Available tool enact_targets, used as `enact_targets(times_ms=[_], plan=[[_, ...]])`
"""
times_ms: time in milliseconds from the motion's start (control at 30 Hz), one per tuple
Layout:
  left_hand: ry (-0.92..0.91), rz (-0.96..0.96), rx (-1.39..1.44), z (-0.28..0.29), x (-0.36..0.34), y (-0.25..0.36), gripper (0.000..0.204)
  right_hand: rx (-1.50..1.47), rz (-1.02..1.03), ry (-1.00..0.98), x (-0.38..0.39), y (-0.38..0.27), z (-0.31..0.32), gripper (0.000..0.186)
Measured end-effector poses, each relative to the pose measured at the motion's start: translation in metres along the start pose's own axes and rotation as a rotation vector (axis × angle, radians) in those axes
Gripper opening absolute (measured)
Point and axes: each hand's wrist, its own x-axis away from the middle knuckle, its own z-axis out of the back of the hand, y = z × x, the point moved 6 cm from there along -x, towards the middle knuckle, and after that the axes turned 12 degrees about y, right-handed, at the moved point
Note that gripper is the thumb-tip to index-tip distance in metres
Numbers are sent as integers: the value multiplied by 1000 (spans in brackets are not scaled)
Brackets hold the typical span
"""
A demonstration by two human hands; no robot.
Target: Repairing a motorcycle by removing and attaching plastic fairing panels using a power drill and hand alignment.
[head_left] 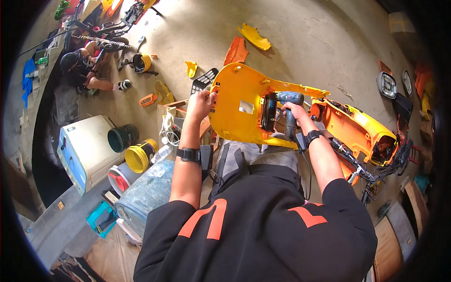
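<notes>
A large yellow plastic panel, seemingly a scooter body part, stands in front of me above my lap. My left hand is closed on its left edge, near a small dark slot. Wrapped round the handle of a blue and black cordless drill is my right hand. The drill's front end points left, at a black part set in the panel's opening. Its tip is too small to make out.
To the right lies a yellow-orange scooter body with cables. A blue barrel, a yellow bucket and a white cabinet stand at the left. Another person sits at the far left; loose yellow panels lie ahead.
</notes>
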Motion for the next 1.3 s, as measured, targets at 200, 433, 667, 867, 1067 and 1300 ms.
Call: enact_targets(times_ms=[200,433,667,867,1067,1300], plan=[[-30,17,-15,0,-4,2,29,16,16,1,3,-1,3,24],[-125,81,-161,-4,-10,-7,32,-53,5,-28,6,5,8,24],[-179,154,-360,-9,-17,-14,34,32,-8,-65,7,6,7,26],[239,8,-665,-4,-23,31,31,13,-16,-86,-1,13,16,28],[-310,-105,-278,-138,-24,98,21,-33,-12,-66,1,13,24,17],[-422,-40,-186,-267,-8,21,35,-88,26,-122,5,0,1,20]])
